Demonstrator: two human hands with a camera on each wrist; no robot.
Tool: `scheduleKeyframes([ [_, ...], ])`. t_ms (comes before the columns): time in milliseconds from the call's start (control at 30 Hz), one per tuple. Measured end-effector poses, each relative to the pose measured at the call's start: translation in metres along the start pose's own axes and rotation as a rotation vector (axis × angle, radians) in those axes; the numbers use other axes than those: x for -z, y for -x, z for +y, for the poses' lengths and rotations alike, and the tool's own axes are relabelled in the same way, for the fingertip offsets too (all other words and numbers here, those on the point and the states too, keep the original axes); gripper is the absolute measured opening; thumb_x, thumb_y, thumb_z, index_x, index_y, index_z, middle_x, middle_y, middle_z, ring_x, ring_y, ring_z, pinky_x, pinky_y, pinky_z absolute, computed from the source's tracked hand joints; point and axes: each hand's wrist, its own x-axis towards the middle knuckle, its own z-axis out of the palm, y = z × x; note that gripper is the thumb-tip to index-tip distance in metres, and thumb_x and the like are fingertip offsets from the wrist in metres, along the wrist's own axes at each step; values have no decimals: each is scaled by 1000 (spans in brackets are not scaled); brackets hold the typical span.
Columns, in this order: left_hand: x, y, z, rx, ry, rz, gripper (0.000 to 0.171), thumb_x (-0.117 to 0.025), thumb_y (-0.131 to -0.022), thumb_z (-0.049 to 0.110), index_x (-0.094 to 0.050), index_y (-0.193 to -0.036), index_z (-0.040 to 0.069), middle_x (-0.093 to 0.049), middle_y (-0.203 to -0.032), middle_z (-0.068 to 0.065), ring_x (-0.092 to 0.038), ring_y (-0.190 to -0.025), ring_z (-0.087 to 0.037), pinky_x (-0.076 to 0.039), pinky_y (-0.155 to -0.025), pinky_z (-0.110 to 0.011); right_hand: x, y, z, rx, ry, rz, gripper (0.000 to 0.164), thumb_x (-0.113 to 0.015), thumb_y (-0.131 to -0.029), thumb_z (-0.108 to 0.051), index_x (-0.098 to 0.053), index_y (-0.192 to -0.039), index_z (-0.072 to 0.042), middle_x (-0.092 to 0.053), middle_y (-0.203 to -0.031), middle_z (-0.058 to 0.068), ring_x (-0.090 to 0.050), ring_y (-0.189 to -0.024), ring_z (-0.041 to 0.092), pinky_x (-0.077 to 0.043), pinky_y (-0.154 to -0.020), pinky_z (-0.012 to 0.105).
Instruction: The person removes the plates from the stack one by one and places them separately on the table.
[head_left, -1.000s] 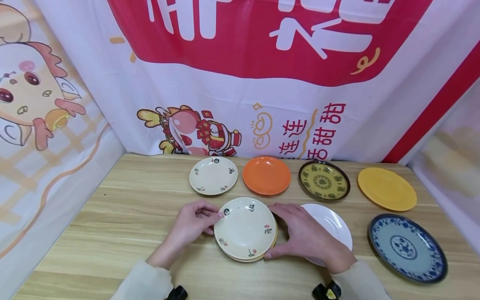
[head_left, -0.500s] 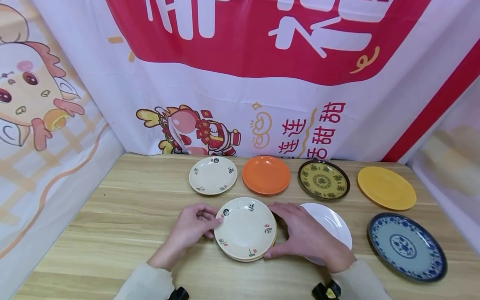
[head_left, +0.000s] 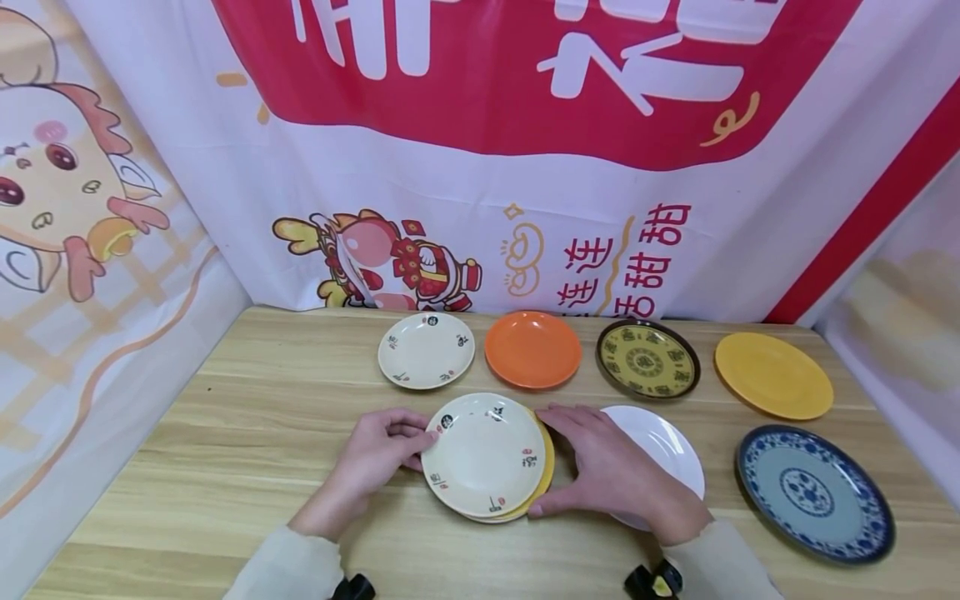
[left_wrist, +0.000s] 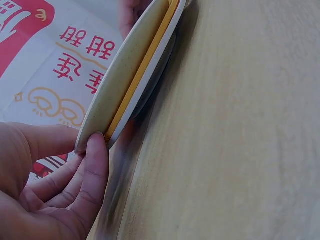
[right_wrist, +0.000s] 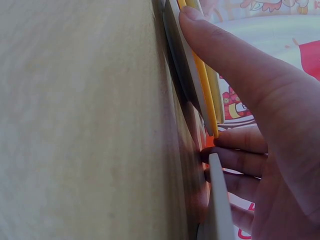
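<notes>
A cream plate (head_left: 483, 454) with small printed marks lies uppermost on a short stack, shifted left of the yellow plate (head_left: 547, 475) below it. Beneath the yellow one, a white-rimmed plate (left_wrist: 148, 75) shows in the left wrist view. My left hand (head_left: 385, 454) pinches the cream plate's left rim between thumb and fingers; its edge is lifted slightly in the left wrist view. Around the right side of the stack, my right hand (head_left: 600, 467) grips the yellow plate's edge, thumb (right_wrist: 192, 15) at the near side and fingertips at the far side.
Along the back of the wooden table (head_left: 285, 417) stand another cream plate (head_left: 426, 352), an orange plate (head_left: 533, 350), a dark-rimmed olive plate (head_left: 648, 360) and a yellow oval plate (head_left: 774, 377). A white plate (head_left: 663, 446) lies partly under my right forearm, a blue patterned plate (head_left: 816, 496) further right.
The cream plate has slid a little left with my left hand, baring a crescent of the yellow plate at the right. My right hand has stayed in place.
</notes>
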Motion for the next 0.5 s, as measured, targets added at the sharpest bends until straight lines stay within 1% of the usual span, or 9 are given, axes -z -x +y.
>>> scheduleKeyframes([
  [267, 3, 2, 1, 0, 2, -9, 25, -75, -96, 2, -72, -118, -8, -76, -99, -15, -71, -74, -16, -65, -68, -27, 0, 1, 0, -1, -1, 0, 126, -87, -56, -88, -55, -157, -21, -56, -161, 3, -48, -152, 31, -39, -129, 59],
  [500, 8, 1, 1, -2, 14, -38, 27, -74, -97, 4, -71, -121, -9, -79, -100, -14, -72, -75, -16, -66, -70, -26, 0, 0, 0, -3, -1, -1, 125, -87, -56, -88, -55, -157, -22, -56, -161, 2, -48, -152, 30, -39, -129, 58],
])
